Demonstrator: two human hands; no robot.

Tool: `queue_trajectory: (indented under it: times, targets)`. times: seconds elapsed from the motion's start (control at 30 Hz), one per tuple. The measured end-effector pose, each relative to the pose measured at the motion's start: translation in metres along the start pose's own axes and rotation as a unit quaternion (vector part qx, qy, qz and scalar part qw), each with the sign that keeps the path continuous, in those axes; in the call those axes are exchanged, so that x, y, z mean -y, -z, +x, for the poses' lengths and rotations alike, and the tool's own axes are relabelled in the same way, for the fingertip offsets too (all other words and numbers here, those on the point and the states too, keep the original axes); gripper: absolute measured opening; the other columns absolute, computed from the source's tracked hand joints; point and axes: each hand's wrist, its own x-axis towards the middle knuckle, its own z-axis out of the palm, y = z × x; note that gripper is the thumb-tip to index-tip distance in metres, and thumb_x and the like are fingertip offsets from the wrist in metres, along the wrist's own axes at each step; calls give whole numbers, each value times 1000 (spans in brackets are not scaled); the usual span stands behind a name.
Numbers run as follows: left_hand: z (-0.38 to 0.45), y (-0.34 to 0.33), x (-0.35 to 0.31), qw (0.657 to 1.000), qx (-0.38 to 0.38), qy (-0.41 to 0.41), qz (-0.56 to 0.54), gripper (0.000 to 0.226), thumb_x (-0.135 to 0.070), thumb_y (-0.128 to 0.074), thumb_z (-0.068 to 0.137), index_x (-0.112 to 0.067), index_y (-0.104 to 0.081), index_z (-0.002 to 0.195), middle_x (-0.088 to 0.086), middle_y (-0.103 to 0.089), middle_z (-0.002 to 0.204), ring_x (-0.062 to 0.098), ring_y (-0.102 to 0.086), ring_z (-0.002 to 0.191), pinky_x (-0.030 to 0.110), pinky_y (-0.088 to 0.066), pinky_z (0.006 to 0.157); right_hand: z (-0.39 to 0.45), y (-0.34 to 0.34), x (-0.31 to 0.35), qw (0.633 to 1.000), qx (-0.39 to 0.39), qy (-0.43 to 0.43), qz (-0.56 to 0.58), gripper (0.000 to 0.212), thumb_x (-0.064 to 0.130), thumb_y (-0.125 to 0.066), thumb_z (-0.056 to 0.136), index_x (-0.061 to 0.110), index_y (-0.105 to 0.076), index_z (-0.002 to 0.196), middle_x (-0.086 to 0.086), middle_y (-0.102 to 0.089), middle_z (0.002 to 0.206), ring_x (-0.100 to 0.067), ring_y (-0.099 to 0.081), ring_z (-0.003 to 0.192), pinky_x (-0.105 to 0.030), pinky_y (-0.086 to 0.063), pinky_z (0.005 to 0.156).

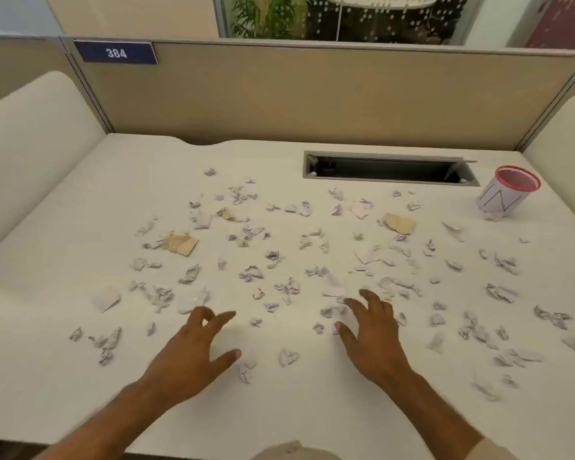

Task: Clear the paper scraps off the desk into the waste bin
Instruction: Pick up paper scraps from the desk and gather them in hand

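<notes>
Several crumpled white paper scraps and a few tan ones lie scattered across the white desk. A small white waste bin with a red rim stands at the far right of the desk. My left hand hovers palm down near the front, fingers spread, holding nothing. My right hand is also palm down and spread, its fingertips touching scraps just ahead of it.
A rectangular cable slot is open in the desk at the back right, left of the bin. A beige partition with the sign 384 closes the back. Padded side panels flank the desk.
</notes>
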Motion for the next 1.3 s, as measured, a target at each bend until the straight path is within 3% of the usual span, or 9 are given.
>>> queue_trajectory:
  times: [0.13,0.27,0.37,0.5,0.6,0.83,0.97,1.1,1.3]
  targets:
    - [-20,-17,0,999,30,16,-25,62,-74,-54,78,-51,-38,133,-21,-28,118,2,-55,84,14,-39,73,-5,-9,10,998,31,31,55,37,21,-58,89,27,-52,125,3,-38,128,-17,-44,118,-21,-39,95]
    - [-26,-28,-1,994,-48,50,-84,39,-66,-64,77,-49,-52,111,-23,-33,113,3,-53,96,16,-40,79,-9,-16,22,991,49,58,114,37,3,-51,90,27,-59,117,8,-42,106,-6,-54,100,-19,-45,92]
    - [-31,-29,4,984,-133,79,-84,39,-56,-73,74,-41,-59,108,-18,-34,110,9,-46,103,26,-42,87,-9,-18,24,986,56,67,144,32,0,-50,90,20,-63,113,9,-47,101,-1,-53,90,-6,-40,84]
    - [-33,-30,9,983,-125,116,-73,55,-60,-73,73,-38,-55,119,-12,-29,116,17,-42,112,38,-45,97,1,-14,22,989,21,54,135,33,9,-58,88,19,-57,120,7,-45,112,-3,-50,93,-6,-34,83]
    - [-31,-33,7,985,-79,118,-102,57,-58,-71,76,-35,-52,124,-11,-28,116,18,-47,114,30,-44,97,8,-15,26,993,37,51,103,48,29,-60,89,21,-47,135,6,-41,124,-14,-42,116,-19,-35,96]
    - [-22,-40,-13,990,-21,64,-123,61,-69,-62,76,-42,-43,127,-19,-28,116,8,-48,109,18,-40,92,-13,-33,49,980,129,151,27,64,66,-46,83,29,-43,136,14,-37,129,-8,-30,119,-24,-34,102]
    - [-17,-43,-26,993,-12,51,-106,68,-71,-65,72,-41,-41,129,-21,-24,118,3,-41,107,15,-39,92,-20,-39,58,975,132,176,20,44,42,-53,91,23,-50,131,10,-42,126,-10,-34,119,-22,-36,99]
    - [-12,-41,-35,993,-88,42,-60,64,-64,-71,72,-39,-45,124,-12,-22,132,12,-37,118,24,-42,97,-21,-38,59,975,128,181,33,18,21,-48,95,14,-63,101,4,-50,108,-14,-45,105,-26,-42,88]
    - [-1,-35,-29,994,-31,53,-91,51,-41,-71,84,-33,-53,131,-10,-33,137,13,-38,127,21,-36,103,-14,-35,51,978,104,179,39,23,4,-46,89,13,-66,92,1,-58,98,-11,-51,94,-14,-37,79]
